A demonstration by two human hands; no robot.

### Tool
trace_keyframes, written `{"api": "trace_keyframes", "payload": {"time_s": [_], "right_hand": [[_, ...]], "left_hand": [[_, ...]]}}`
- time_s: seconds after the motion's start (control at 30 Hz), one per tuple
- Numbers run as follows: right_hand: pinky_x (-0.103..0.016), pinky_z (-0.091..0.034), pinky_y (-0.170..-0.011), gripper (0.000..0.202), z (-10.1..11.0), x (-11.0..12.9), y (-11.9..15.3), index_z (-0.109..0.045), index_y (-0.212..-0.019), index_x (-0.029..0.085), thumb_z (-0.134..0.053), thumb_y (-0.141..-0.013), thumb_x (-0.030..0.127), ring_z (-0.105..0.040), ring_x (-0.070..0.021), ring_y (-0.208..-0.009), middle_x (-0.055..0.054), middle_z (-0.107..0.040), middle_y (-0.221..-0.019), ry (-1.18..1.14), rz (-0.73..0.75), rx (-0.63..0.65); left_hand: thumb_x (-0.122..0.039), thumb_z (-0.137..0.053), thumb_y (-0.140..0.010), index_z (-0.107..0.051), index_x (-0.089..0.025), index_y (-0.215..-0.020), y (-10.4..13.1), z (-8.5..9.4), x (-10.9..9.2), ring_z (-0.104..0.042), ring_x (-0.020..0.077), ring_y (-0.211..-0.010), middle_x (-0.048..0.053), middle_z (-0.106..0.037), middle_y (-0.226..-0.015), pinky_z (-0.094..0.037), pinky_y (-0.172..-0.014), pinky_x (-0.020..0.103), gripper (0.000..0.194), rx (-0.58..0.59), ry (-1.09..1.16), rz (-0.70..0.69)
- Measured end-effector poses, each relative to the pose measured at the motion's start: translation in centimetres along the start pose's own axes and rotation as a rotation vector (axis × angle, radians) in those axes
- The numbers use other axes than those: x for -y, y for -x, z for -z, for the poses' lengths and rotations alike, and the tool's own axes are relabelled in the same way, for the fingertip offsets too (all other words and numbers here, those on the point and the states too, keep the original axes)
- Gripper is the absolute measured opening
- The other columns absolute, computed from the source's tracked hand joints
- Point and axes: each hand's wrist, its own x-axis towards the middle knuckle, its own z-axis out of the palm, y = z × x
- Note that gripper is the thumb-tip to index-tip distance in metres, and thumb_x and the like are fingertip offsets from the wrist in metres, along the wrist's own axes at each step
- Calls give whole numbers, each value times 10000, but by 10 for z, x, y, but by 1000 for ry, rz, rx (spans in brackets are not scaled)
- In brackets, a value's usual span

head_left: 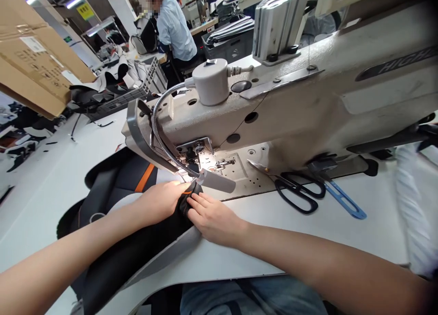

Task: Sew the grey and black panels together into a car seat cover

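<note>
My left hand grips the edge of a black seat cover with orange trim and a grey backing, close to the needle area of a sewing machine. Facing it, my right hand has its fingers bent and pressed on the same folded black edge. The cover spreads leftward over the white table and hangs toward my lap. A small lamp on a bendy metal neck lights the stitching spot and partly hides it. The fingertips of my left hand are partly hidden by the fabric.
Black-handled scissors lie on the machine bed and table at right, beside a blue-handled tool. A grey crate of fabric pieces and a cardboard box stand at the back left. A person in a light blue shirt is farther off.
</note>
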Motion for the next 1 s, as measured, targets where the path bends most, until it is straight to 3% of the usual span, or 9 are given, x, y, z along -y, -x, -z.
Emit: {"api": "trace_keyframes", "payload": {"time_s": [0.2, 0.3, 0.43, 0.6, 0.7, 0.83, 0.9, 1.0], "right_hand": [[-434, -382, -982, 567, 11, 3, -8, -448, -1260, -5, -539, -763, 250, -439, -324, -1218, -258, -476, -1305, -100, -195, 44], [-406, -415, -927, 557, 14, -1, -9, -470, -1241, 23, -526, -744, 266, -489, -308, -1145, -236, -501, -1271, -144, -293, 59], [-402, -431, -874, 556, 12, -7, -9, -473, -1242, 68, -517, -752, 326, -537, -289, -1047, -197, -569, -1168, -174, -381, 62], [-355, -462, -680, 566, 9, -7, -8, -507, -1209, 51, -516, -745, 374, -569, -288, -932, -179, -615, -1061, -131, -452, 20], [-353, -467, -689, 500, 11, -7, -6, -536, -1168, 68, -523, -766, 365, -559, -291, -968, -166, -616, -1064, -72, -423, -42], [-334, -466, -704, 152, 15, -9, 1, -603, -912, 115, -489, -839, 183, -569, -227, -831, -109, -618, -884, 51, -147, -30], [-330, -464, -699, 125, 16, -11, 3, -584, -796, 134, -471, -838, 101, -554, -207, -763, -76, -589, -777, 92, -16, -10], [-332, -473, -729, 127, 15, -14, 2, -573, -786, 133, -473, -837, 73, -552, -201, -758, -72, -581, -756, 113, 36, 23]], "left_hand": [[-217, -296, -906, -593, -181, -939, -7, -6, -13, -610, 218, -817, 72, -653, -880, -438, -712, 291, 301, -21, 89, 1], [-240, -328, -904, -604, -201, -943, -7, -7, -11, -616, 215, -806, 51, -659, -856, -441, -701, 286, 282, -40, 113, -5], [-242, -316, -922, -565, -204, -1101, -3, -12, -16, -628, 209, -832, 64, -664, -935, -461, -715, 284, 309, -64, 59, 20], [-181, -376, -860, -549, -130, -1129, -8, -11, -36, -652, 272, -817, 130, -666, -949, -494, -674, 345, 324, 70, -147, 79], [-160, -377, -838, -572, -118, -1097, -14, -8, -44, -661, 293, -803, 141, -674, -890, -504, -673, 363, 326, 107, -156, 107], [-142, -335, -854, -573, -119, -1078, -17, -9, -42, -659, 287, -798, 150, -675, -892, -501, -674, 362, 328, 88, -46, 145], [-145, -319, -870, -585, -143, -1038, -19, -9, -35, -650, 251, -825, 126, -675, -943, -499, -724, 343, 315, 66, 78, 106], [-149, -319, -875, -616, -176, -940, -24, -7, -26, -620, 195, -916, 62, -674, -994, -474, -848, 305, 305, 31, 258, 21]]}}
